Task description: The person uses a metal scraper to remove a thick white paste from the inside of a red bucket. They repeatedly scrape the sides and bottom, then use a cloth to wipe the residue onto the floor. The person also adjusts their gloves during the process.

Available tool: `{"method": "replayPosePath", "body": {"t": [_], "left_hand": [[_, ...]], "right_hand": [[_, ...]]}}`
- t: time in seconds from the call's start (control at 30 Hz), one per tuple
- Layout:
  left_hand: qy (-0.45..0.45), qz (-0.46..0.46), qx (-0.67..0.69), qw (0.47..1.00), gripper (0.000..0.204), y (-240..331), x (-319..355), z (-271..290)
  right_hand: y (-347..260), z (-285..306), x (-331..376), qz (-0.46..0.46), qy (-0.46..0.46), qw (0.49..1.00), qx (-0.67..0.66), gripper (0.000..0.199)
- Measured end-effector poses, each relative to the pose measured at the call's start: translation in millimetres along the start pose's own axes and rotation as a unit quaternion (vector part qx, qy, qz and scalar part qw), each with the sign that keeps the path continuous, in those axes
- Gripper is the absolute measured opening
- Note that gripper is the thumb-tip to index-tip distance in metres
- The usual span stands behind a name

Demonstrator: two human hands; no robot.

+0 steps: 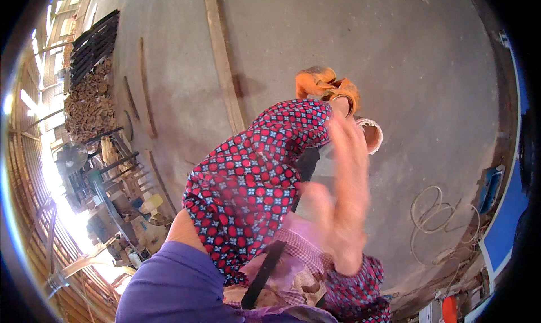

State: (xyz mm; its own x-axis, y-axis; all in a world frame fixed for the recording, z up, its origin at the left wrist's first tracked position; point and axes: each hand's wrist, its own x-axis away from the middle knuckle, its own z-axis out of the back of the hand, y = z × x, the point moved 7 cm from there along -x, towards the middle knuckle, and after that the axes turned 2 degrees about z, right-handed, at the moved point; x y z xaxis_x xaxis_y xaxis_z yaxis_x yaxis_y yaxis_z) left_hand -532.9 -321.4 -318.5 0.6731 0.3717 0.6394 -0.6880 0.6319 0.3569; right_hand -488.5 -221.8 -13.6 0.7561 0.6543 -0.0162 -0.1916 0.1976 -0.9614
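My left arm reaches forward and to the right in a red and blue patterned oversleeve (251, 165). Its bare wrist runs into an orange work glove (344, 93) with a greyish part. The glove's bunched folds hide my left hand (324, 85), so its fingers cannot be made out. My bare right hand (345, 199) is smeared by motion, its fingers stretched out and its thumb apart. Nothing shows in its grasp. Just beyond its fingertips lies a round opening with a frayed white rim (369, 135) and a brownish inside; I cannot tell what it belongs to.
Bare grey floor (394, 41) spreads ahead, crossed by a long wooden strip (222, 58). To the left are a brown heap (93, 100), dark slats (96, 38), loose sticks (147, 86) and tools by a slatted wall. A pale coiled hose (434, 221) lies at right near a blue panel (499, 227).
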Motion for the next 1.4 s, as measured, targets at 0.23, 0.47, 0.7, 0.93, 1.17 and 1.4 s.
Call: {"method": "replayPosePath", "body": {"t": [0.23, 0.47, 0.7, 0.93, 1.17, 1.4], "left_hand": [[-0.021, 0.025, 0.037, 0.999, 0.035, -3.8, -8.9, 0.1], [-0.032, 0.036, 0.061, 0.997, 0.036, -13.6, -10.3, 7.4], [-0.028, 0.053, 0.091, 0.994, 0.037, -7.9, -24.7, 22.5], [-0.039, 0.053, 0.159, 0.985, 0.037, 1.8, -18.3, 25.5], [-0.062, 0.06, 0.323, 0.942, 0.038, 3.0, -12.6, 25.5], [-0.282, -0.025, 0.614, 0.737, 0.044, 11.5, 48.3, 53.4]], "right_hand": [[-116.0, -32.0, 17.5, 0.167, -0.2, 0.84, -0.476, 0.033], [-42.6, -74.6, 0.2, 0.122, -0.198, 0.972, -0.039, 0.059], [4.3, -38.7, 48.0, -0.123, -0.14, 0.898, -0.398, 0.062], [-26.2, -99.2, 42.7, 0.134, -0.142, 0.972, -0.132, 0.065], [101.4, -66.6, 180.0, -0.273, -0.309, 0.903, 0.125, 0.02], [184.0, 25.6, 113.2, -0.382, 0.308, 0.83, -0.266, 0.038]]}}
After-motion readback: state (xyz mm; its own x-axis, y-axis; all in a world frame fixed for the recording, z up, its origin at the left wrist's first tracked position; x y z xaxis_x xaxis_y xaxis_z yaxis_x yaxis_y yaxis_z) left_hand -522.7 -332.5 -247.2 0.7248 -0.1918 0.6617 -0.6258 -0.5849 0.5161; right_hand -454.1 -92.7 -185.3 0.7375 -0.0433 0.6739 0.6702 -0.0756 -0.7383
